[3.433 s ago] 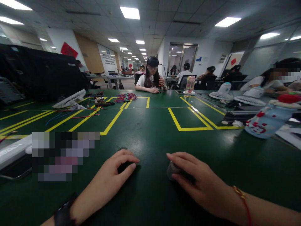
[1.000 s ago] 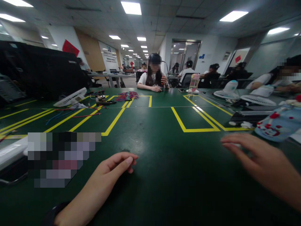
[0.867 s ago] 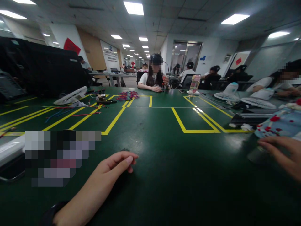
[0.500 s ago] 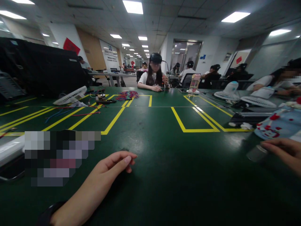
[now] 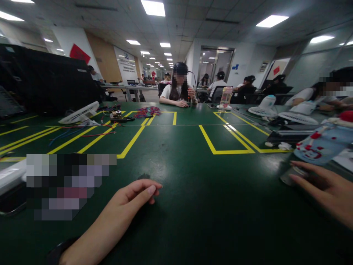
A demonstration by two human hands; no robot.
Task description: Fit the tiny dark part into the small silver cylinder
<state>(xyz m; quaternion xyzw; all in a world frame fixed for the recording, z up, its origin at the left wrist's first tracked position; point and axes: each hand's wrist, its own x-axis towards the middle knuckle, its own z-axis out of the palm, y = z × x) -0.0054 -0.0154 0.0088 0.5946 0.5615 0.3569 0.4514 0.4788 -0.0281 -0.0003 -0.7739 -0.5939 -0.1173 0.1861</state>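
Note:
My right hand (image 5: 324, 186) is at the right side of the green table (image 5: 193, 221), with thumb and fingers on the upper end of a small grey cylinder (image 5: 288, 177). Part of the cylinder is hidden by the fingers, and its exact kind is unclear. Just behind it stands a light blue container with red decorations (image 5: 316, 145). My left hand (image 5: 138, 195) rests on the table left of the middle, fingers loosely curled and the thumb against the index finger. Nothing shows in it. A dark band circles the left wrist.
Left of my left arm lies a pixelated patch beside a white object (image 5: 12, 176). Wires (image 5: 149, 112) and a white fan (image 5: 79, 112) lie farther back. White fans (image 5: 298, 117) and a dark metal piece (image 5: 284, 137) lie at the right. A person (image 5: 179, 88) sits opposite.
My right hand has come farther into view from the right and reaches more over the cylinder. My left hand stays nearly still. The whole view has shifted slightly.

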